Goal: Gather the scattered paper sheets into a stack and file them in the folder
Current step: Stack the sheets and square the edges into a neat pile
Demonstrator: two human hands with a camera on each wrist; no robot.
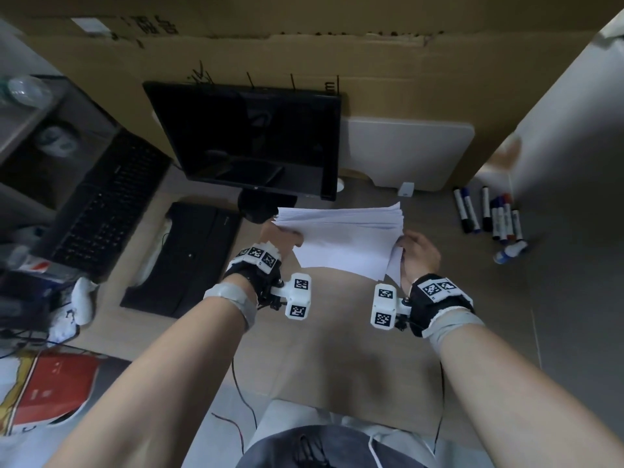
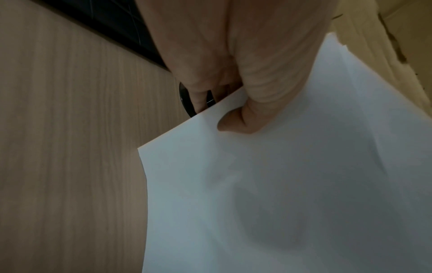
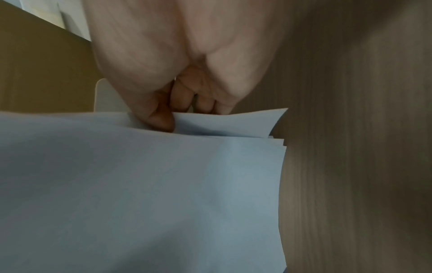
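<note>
A stack of white paper sheets (image 1: 344,241) hangs tilted above the wooden desk (image 1: 337,332), held between both hands. My left hand (image 1: 280,236) pinches the stack's left edge, thumb on top; the left wrist view shows that thumb pressed on the paper stack (image 2: 280,184). My right hand (image 1: 417,251) grips the right edge, and in the right wrist view its thumb sits between sheets of the paper stack (image 3: 140,184), with the top corner curled up. A black folder (image 1: 185,258) lies flat on the desk to the left of the hands.
A black monitor (image 1: 250,140) stands behind the paper, a keyboard (image 1: 104,201) leans at the left. Several markers (image 1: 486,214) and a small bottle (image 1: 510,252) lie at the right. A red-and-white bag (image 1: 50,390) and cables sit at the lower left.
</note>
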